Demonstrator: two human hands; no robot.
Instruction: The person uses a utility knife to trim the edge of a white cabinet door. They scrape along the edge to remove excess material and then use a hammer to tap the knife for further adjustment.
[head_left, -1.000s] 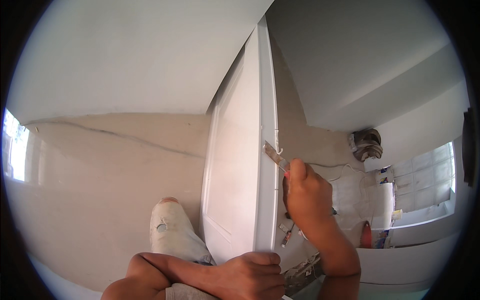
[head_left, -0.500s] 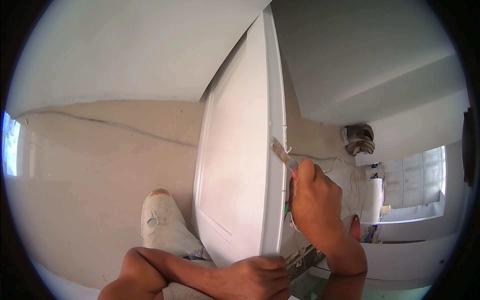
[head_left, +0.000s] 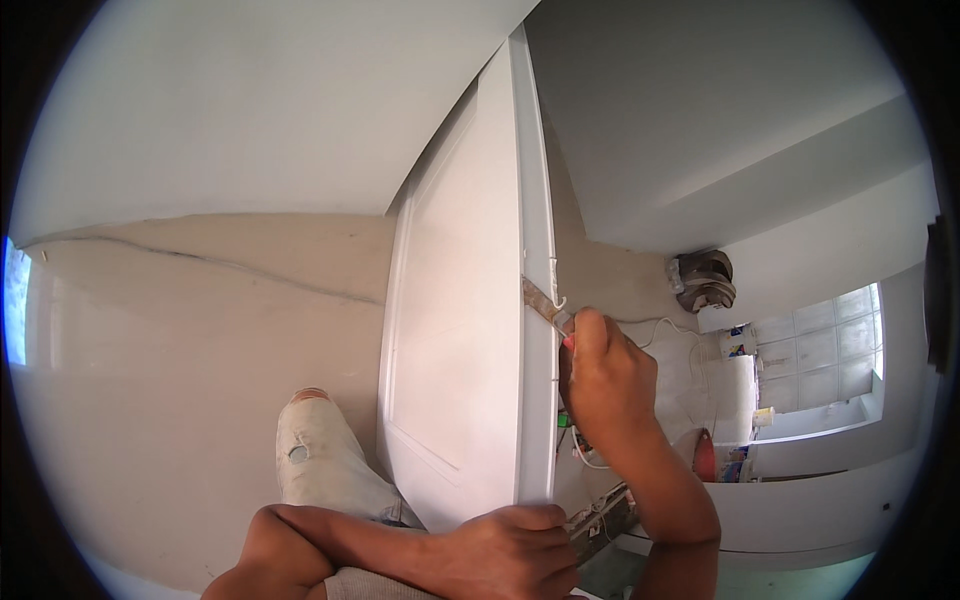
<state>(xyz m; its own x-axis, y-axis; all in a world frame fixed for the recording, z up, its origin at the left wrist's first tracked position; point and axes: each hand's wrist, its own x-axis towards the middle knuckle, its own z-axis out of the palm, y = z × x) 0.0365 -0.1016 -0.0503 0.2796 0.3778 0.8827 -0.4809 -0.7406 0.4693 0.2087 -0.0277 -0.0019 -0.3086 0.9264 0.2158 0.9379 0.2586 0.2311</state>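
A white panelled door [head_left: 445, 290] stands before me, its narrow long edge facing up. My right hand [head_left: 610, 385] is closed round a putty knife [head_left: 541, 299], of which a worn metal blade and a bit of red show; its handle is mostly hidden in my fist. The blade lies across the door's edge, its tip at the left border of that edge. Beside the blade, a small curl of white material [head_left: 560, 303] sticks out on the right. My left hand [head_left: 510, 550] is closed over the near end of the door, with its fingers curled.
A grey cable [head_left: 220, 262] runs over the beige floor on the left, near my trouser leg [head_left: 325, 450]. White walls rise at the far left and right. A dark bag-like object [head_left: 703, 280] sits by the right wall. White cable [head_left: 655, 330] lies on the floor beyond my right hand.
The door and my right hand appear slightly further left in view. The putty knife's tip has slid across to the edge's left border. My left hand stays on the door's near end.
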